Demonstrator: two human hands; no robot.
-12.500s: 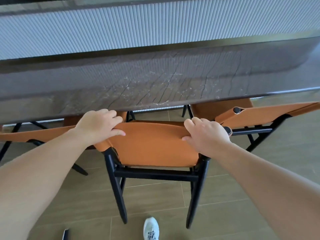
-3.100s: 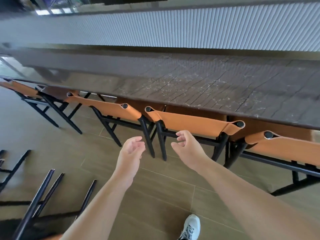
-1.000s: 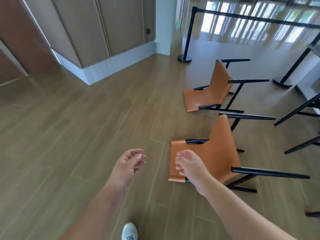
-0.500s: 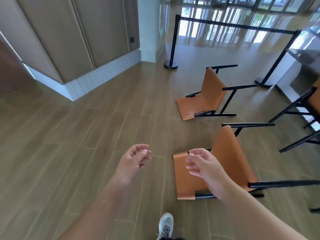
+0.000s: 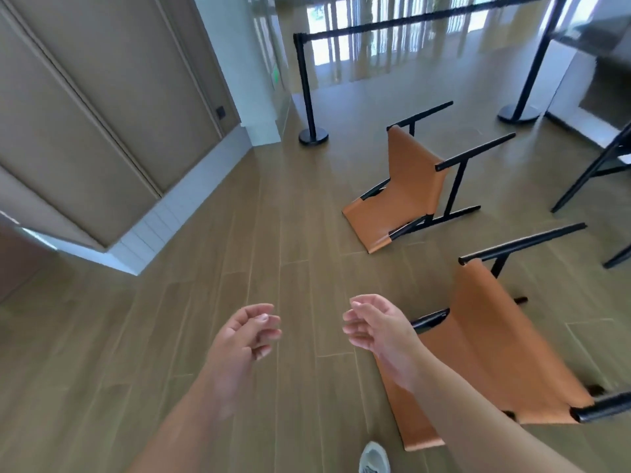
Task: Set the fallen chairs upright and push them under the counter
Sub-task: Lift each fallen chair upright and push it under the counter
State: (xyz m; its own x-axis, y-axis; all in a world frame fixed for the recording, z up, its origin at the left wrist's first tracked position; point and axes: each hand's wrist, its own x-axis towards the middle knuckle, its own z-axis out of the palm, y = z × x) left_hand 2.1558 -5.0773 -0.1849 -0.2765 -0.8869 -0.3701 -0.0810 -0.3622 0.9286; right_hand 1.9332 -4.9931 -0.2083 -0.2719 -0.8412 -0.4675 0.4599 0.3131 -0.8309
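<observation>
Two fallen chairs with orange seats and black frames lie on their backs on the wooden floor, legs pointing right. The near fallen chair (image 5: 491,353) lies at lower right, partly behind my right forearm. The far fallen chair (image 5: 406,189) lies further back, right of centre. My left hand (image 5: 246,336) hovers in the air with loosely curled fingers and holds nothing. My right hand (image 5: 375,326) hangs just left of the near chair's backrest, fingers relaxed, touching nothing.
Black legs of an upright chair (image 5: 594,172) show at the right edge. A belt barrier on two black posts (image 5: 307,87) (image 5: 526,70) crosses the back. A panelled wall with white skirting (image 5: 164,220) juts in at left. My white shoe (image 5: 374,459) is at the bottom.
I have stepped closer to the fallen chairs, so both now sit lower and further right in view. Both hands stay empty and raised in front of me.
</observation>
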